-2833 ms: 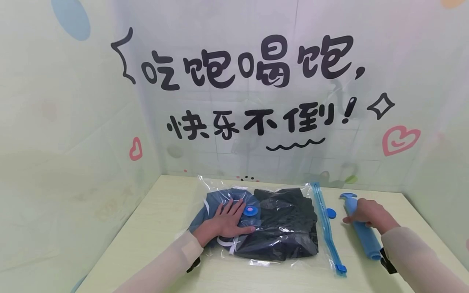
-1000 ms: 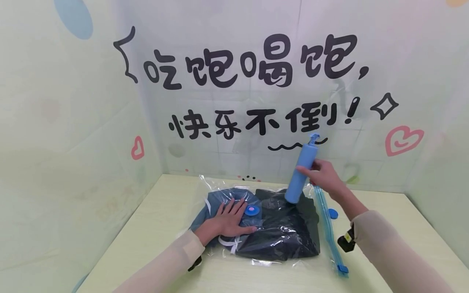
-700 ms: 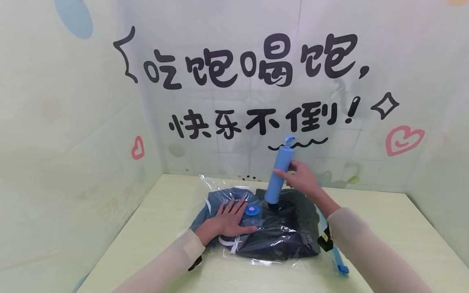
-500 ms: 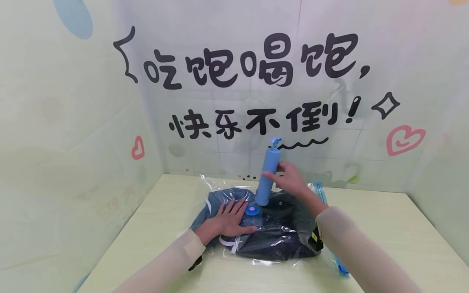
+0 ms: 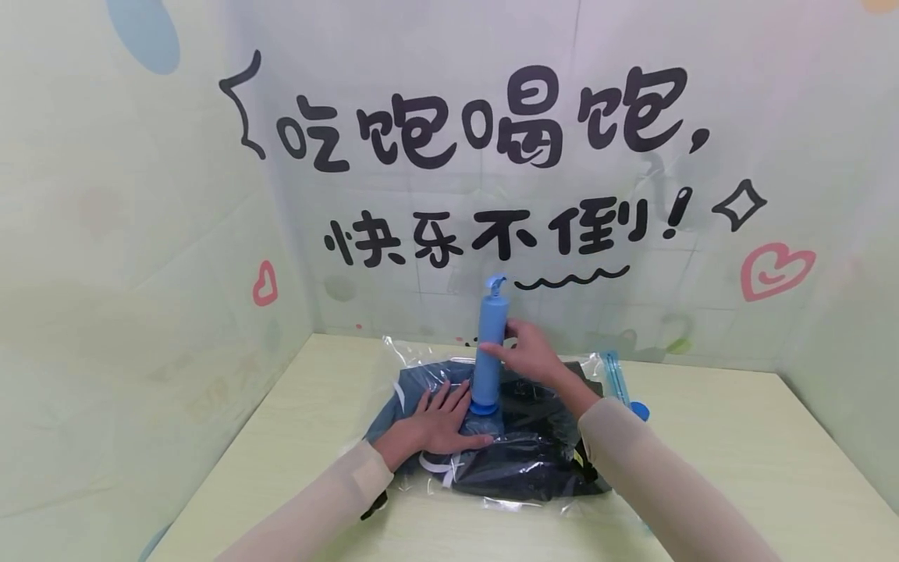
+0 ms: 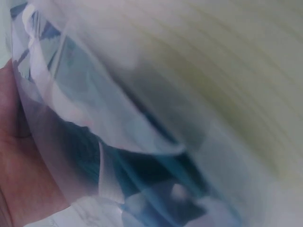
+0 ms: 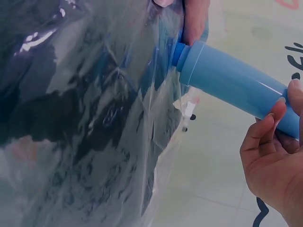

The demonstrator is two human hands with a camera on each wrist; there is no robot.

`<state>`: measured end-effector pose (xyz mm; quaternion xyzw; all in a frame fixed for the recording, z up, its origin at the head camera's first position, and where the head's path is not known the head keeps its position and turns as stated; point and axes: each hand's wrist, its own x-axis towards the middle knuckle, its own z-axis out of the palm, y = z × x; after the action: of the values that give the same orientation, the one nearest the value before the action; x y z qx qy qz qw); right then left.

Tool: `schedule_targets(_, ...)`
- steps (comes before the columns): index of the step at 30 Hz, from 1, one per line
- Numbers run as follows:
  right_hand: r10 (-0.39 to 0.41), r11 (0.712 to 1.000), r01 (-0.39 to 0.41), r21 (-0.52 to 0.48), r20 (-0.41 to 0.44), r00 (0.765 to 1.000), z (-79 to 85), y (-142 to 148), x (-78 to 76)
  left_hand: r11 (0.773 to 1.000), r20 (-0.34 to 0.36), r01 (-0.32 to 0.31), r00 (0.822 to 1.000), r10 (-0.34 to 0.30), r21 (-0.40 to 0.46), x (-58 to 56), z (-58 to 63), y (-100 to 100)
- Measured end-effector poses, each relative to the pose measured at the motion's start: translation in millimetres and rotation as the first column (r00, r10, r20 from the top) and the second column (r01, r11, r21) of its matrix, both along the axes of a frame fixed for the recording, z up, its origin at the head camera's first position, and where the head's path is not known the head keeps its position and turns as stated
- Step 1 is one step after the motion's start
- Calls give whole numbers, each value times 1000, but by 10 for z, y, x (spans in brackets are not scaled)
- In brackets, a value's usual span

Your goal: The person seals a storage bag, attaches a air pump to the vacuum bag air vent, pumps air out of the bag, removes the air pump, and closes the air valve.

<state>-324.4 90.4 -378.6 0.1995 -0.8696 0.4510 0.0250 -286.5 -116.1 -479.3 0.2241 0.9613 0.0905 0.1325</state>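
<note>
A clear vacuum storage bag with dark blue and black folded clothes inside lies on the table. My left hand rests flat on its left half, fingers spread, beside the round blue valve. With my right hand I grip a light blue hand pump around its barrel. The pump stands nearly upright, its lower end right at the valve and covering most of it. In the right wrist view, the pump meets the blue valve's threaded neck.
A round blue cap lies on the table to the right of the bag. The bag's blue zip strip runs along its right edge, partly behind my right sleeve. A printed curtain stands behind the table.
My right hand has picked up the pump from the table at the right, carried it left over the bag and lowered it onto the valve. The left hand has stayed in place.
</note>
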Motion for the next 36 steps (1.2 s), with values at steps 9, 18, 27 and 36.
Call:
schedule_targets(9, 29, 999, -30, 14, 35, 999, -37, -54, -16, 1000, -2, -8, 1000, 8, -12, -8, -19, -1)
schedule_targets(18, 81, 995, -83, 51, 34, 996, 9, -97, 23, 1000, -8, -10, 1000, 10, -25, -6, -46, 1)
schedule_targets(27, -40, 992, 47, 121, -61, 997, -72, -173, 100, 1000, -2, -2, 1000, 2, 9, 23, 10, 5)
schedule_targets(36, -236, 963, 250, 97, -136, 962, -206, -246, 176, 1000, -9, -4, 1000, 3, -2, 58, 38, 25)
